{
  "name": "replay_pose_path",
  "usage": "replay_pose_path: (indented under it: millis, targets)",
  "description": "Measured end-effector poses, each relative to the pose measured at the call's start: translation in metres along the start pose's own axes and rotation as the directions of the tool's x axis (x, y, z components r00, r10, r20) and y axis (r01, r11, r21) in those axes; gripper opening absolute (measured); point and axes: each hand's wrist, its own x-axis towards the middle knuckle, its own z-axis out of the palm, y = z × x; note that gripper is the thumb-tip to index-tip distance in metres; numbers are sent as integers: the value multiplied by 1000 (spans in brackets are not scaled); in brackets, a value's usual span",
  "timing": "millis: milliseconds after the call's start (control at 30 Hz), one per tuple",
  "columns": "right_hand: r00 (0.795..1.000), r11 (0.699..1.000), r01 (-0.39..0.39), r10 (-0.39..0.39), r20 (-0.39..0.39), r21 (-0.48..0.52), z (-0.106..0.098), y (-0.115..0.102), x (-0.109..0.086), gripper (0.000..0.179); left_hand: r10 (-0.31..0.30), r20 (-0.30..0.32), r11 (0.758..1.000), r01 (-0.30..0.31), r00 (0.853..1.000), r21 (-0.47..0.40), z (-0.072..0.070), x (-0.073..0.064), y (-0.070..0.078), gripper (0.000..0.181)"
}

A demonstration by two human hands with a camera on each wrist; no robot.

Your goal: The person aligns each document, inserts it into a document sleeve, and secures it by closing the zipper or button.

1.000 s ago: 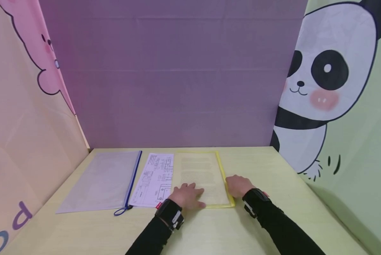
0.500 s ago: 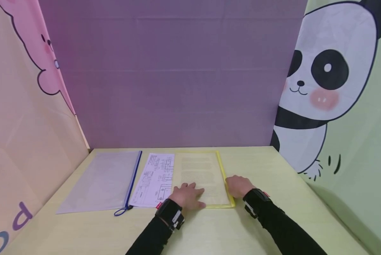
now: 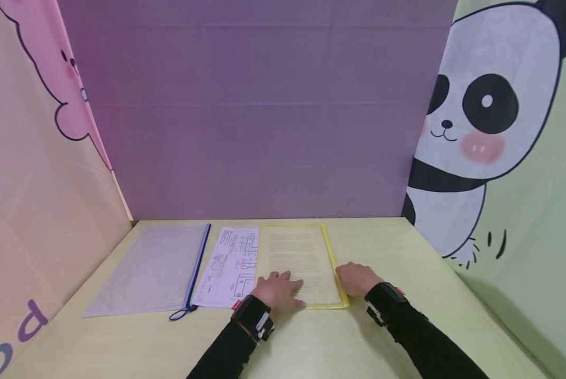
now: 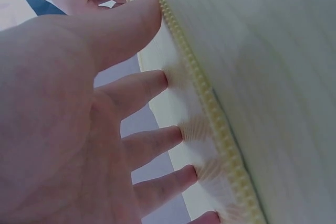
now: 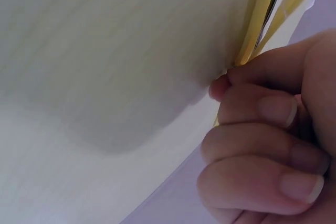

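A yellow translucent zip folder [image 3: 294, 263] lies flat on the table, with a printed sheet showing through its cover. My left hand [image 3: 278, 292] rests on its near part, fingers spread and fingertips pressing the cover; in the left wrist view the thumb lies right at the yellow zipper [image 4: 202, 90]. At the folder's right edge my right hand [image 3: 355, 279] has its thumb and index finger pinched together, the other fingers curled in. What sits between the fingertips is hidden. The folder's edge [image 5: 262, 19] gapes near the pinch in the right wrist view.
Left of the yellow folder lies a sheet of paper with line drawings [image 3: 228, 268], partly beneath the folder's left side. Farther left is a clear folder [image 3: 152, 268] with a blue zipper and a blue cord loop [image 3: 179, 315]. A purple backdrop [image 3: 264, 116] stands behind the table.
My right hand and wrist have shifted very slightly to the right and toward me, still pinching at the folder's right edge. The left hand and the folders have stayed put.
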Motion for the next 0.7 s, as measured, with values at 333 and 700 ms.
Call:
replay_pose_path:
  millis: [333, 700]
  targets:
    - [998, 997, 69, -69, -9, 18, 4, 7, -4, 11, 2, 2, 1000, -2, 1000, 5, -1, 1, -1, 66]
    - [996, 995, 94, -94, 1, 28, 2, 5, -10, 10, -1, 0, 1000, 1, 1000, -4, 1, 1, 0, 65]
